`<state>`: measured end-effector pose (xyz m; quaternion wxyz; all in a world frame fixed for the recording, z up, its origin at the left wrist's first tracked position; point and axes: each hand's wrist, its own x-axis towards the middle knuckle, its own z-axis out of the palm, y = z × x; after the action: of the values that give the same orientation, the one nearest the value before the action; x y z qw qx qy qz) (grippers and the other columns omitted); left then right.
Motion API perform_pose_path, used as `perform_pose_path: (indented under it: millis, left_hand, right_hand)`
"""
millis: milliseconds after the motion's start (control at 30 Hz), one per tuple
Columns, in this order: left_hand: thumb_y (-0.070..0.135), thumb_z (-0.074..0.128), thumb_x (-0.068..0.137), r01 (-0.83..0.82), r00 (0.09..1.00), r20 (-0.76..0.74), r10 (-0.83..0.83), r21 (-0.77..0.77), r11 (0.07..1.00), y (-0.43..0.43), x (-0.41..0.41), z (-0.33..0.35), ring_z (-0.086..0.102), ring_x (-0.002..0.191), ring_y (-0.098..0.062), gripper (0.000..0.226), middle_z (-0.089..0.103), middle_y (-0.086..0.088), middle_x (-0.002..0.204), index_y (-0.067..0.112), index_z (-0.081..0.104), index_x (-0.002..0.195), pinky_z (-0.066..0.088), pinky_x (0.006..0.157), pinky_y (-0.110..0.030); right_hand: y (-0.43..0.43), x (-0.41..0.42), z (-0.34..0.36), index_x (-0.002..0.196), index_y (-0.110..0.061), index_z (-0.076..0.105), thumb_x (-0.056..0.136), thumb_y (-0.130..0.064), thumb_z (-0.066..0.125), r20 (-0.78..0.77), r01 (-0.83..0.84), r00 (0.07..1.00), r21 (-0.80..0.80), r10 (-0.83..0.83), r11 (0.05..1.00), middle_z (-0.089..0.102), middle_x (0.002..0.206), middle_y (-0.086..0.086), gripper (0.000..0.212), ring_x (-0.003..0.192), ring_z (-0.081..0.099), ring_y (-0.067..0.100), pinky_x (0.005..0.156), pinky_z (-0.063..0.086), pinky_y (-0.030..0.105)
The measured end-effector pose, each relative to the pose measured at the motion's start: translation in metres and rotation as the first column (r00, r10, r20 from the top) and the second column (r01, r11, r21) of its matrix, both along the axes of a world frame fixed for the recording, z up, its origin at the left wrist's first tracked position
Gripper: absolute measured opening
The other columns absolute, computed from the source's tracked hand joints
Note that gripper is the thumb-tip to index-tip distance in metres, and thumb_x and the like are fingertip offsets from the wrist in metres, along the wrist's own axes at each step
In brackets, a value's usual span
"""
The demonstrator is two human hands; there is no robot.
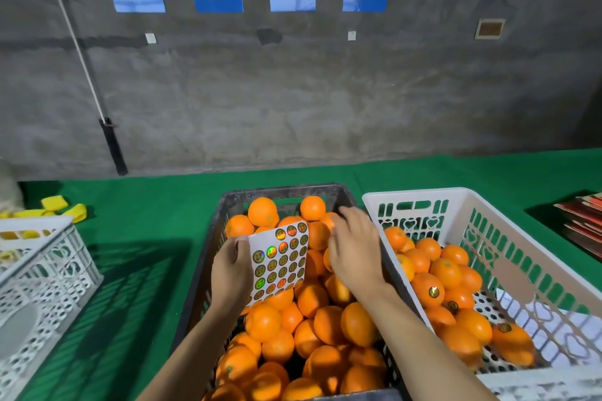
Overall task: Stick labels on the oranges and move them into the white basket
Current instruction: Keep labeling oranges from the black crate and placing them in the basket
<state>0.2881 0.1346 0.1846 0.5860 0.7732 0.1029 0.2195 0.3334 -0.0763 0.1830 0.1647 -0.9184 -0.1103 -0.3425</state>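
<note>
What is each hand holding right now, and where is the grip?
The left hand pinches the sticker sheet by its left edge, above the dark crate. The right hand reaches over the oranges; whether it holds anything cannot be told.

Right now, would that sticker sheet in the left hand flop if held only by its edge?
Probably somewhat: the sticker sheet looks thin and light, and the left hand grips only its left edge, yet it stands nearly flat, so the backing seems fairly stiff.
</note>
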Motion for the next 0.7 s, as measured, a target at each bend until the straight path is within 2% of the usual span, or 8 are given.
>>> perform_pose_path:
  millis: [100, 167, 300, 400, 467, 567, 633, 700]
  left_hand:
    - [0.038, 0.047, 0.103, 0.012, 1.0, -0.004, -0.012, 0.024, 1.0, 0.003, 0.0, 0.0, 0.045, 0.057, -0.024, 0.046, 0.045, -0.02, 0.064, 0.005, 0.038, 0.073, 0.034, 0.055, -0.037]
    - [0.041, 0.05, 0.102, 0.059, 0.998, -0.02, -0.059, 0.012, 0.998, 0.003, -0.001, 0.0, 0.046, 0.057, -0.028, 0.05, 0.046, -0.025, 0.065, 0.001, 0.04, 0.073, 0.036, 0.055, -0.038]
    - [0.047, 0.06, 0.096, 0.199, 0.979, -0.053, -0.199, 0.005, 0.98, 0.003, -0.005, 0.006, 0.038, 0.055, -0.021, 0.054, 0.039, -0.018, 0.058, 0.01, 0.039, 0.062, 0.031, 0.055, -0.035]
    - [0.046, 0.062, 0.094, 0.302, 0.95, -0.091, -0.3, 0.014, 0.953, 0.0, -0.004, 0.008, 0.038, 0.058, -0.022, 0.062, 0.043, -0.02, 0.061, -0.005, 0.043, 0.064, 0.032, 0.06, -0.035]
    - [0.042, 0.062, 0.096, 0.374, 0.92, -0.102, -0.379, -0.06, 0.925, -0.002, -0.004, 0.007, 0.057, 0.063, -0.033, 0.056, 0.061, -0.03, 0.073, -0.012, 0.057, 0.08, 0.043, 0.065, -0.039]
    - [0.023, 0.057, 0.099, 0.439, 0.882, -0.101, -0.46, -0.177, 0.881, -0.002, -0.005, 0.008, 0.071, 0.081, -0.044, 0.03, 0.072, -0.026, 0.087, -0.003, 0.07, 0.092, 0.056, 0.074, -0.048]
    - [0.015, 0.051, 0.101, 0.465, 0.87, -0.11, -0.481, -0.14, 0.874, -0.002, -0.005, 0.007, 0.072, 0.077, -0.041, 0.027, 0.073, -0.023, 0.083, 0.002, 0.071, 0.087, 0.058, 0.069, -0.042]
    - [0.014, 0.048, 0.101, 0.475, 0.867, -0.117, -0.484, -0.094, 0.875, -0.002, -0.004, 0.005, 0.068, 0.067, -0.036, 0.031, 0.07, -0.018, 0.073, 0.005, 0.066, 0.077, 0.054, 0.061, -0.034]
  right_hand:
    - [0.024, -0.009, -0.001, 0.118, -0.015, 0.066, 0.101, -0.033, 0.048, 0.007, -0.275, 0.961, -0.019, 0.275, 0.961, 0.063, 0.119, 0.002, 0.03, 0.115, 0.056, 0.025, 0.094, 0.048, 0.043]
    - [0.036, -0.014, -0.002, 0.121, -0.017, 0.064, 0.101, -0.042, 0.049, -0.008, -0.372, 0.928, -0.019, 0.372, 0.928, 0.061, 0.122, 0.0, 0.035, 0.118, 0.054, 0.022, 0.097, 0.047, 0.041]
    - [0.05, -0.02, -0.008, 0.141, -0.024, 0.051, 0.097, -0.064, 0.042, -0.124, -0.435, 0.893, 0.005, 0.432, 0.9, 0.051, 0.144, -0.004, 0.06, 0.138, 0.036, 0.016, 0.115, 0.024, 0.034]
    - [0.052, -0.019, -0.011, 0.148, -0.027, 0.04, 0.1, -0.056, 0.041, -0.216, -0.427, 0.873, 0.097, 0.437, 0.899, 0.056, 0.131, -0.007, 0.057, 0.125, 0.044, 0.014, 0.111, 0.024, 0.035]
    - [0.05, -0.018, -0.012, 0.149, -0.028, 0.038, 0.102, -0.049, 0.041, -0.23, -0.405, 0.874, 0.141, 0.428, 0.903, 0.058, 0.12, -0.007, 0.051, 0.113, 0.048, 0.014, 0.105, 0.026, 0.036]
    - [0.047, -0.015, -0.012, 0.149, -0.033, 0.034, 0.103, -0.046, 0.042, -0.253, -0.362, 0.874, 0.231, 0.415, 0.903, 0.055, 0.125, -0.009, 0.048, 0.115, 0.046, 0.012, 0.105, 0.023, 0.033]
    - [0.047, -0.015, -0.014, 0.147, -0.033, 0.037, 0.103, -0.045, 0.043, -0.24, -0.353, 0.883, 0.223, 0.402, 0.909, 0.054, 0.126, -0.01, 0.046, 0.117, 0.045, 0.012, 0.105, 0.024, 0.033]
    - [0.048, -0.017, -0.014, 0.139, -0.033, 0.049, 0.103, -0.043, 0.045, -0.175, -0.349, 0.908, 0.186, 0.38, 0.919, 0.055, 0.123, -0.011, 0.038, 0.115, 0.046, 0.012, 0.101, 0.025, 0.03]
